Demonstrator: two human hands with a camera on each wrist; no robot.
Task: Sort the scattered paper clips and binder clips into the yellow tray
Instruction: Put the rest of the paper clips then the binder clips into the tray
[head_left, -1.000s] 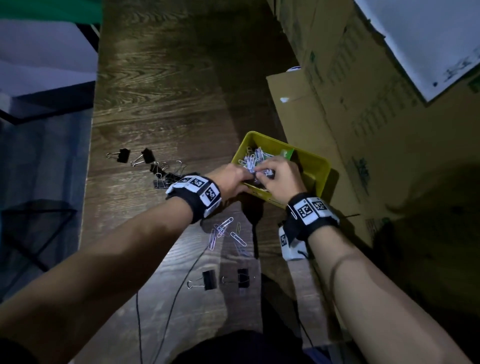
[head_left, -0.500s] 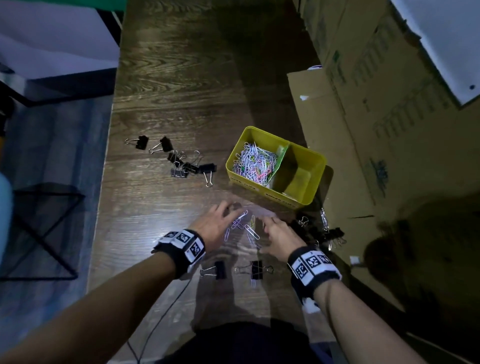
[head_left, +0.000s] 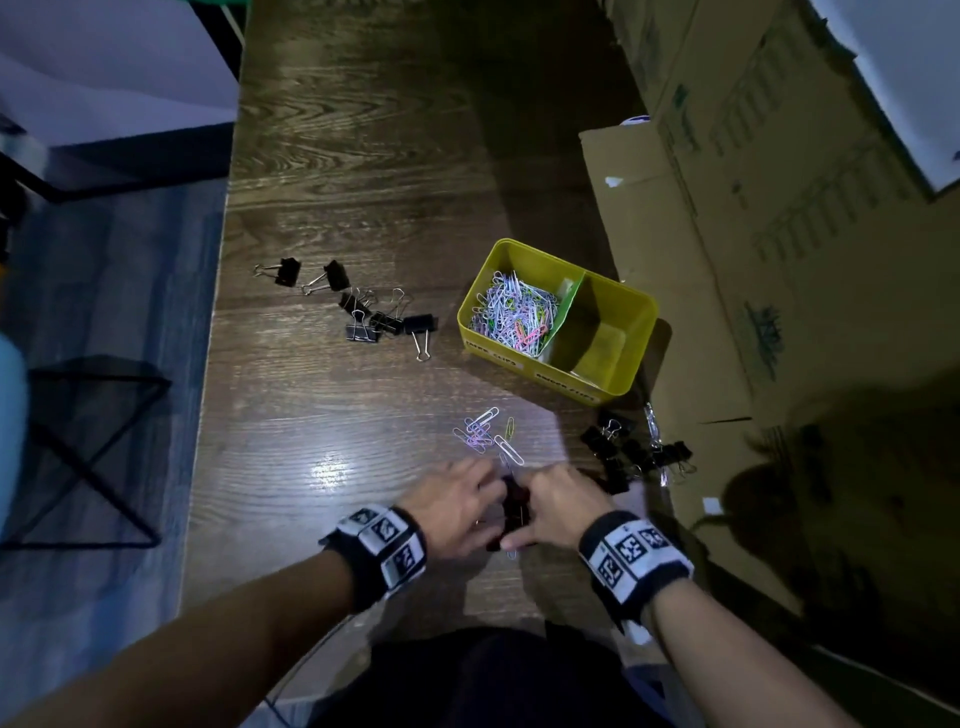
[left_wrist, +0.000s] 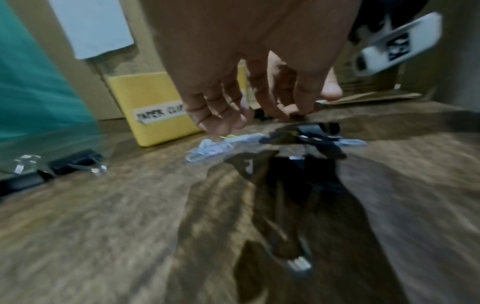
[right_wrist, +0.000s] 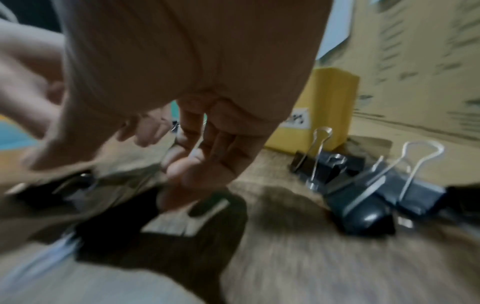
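Note:
The yellow tray (head_left: 524, 366) stands mid-table; its left compartment holds many coloured paper clips (head_left: 514, 314), its right one looks bare. A few loose paper clips (head_left: 488, 434) lie in front of it. My left hand (head_left: 457, 512) and right hand (head_left: 556, 504) meet near the table's front edge around black binder clips (head_left: 514, 506). In the left wrist view my left hand's fingers (left_wrist: 215, 123) hang loosely curled and hold nothing. In the blurred right wrist view a thin wire handle crosses my right hand's curled fingers (right_wrist: 187, 168), with a black clip under them.
More binder clips lie in a left group (head_left: 374, 314) and a right group (head_left: 634, 452), (right_wrist: 376, 195). Cardboard boxes (head_left: 727, 260) line the table's right side behind the tray. The table's left edge drops to the floor, where a black metal frame (head_left: 88, 447) stands.
A second ago both hands were at the tray's paper clip compartment. They then drew back past the loose paper clips and now meet over binder clips near the front edge.

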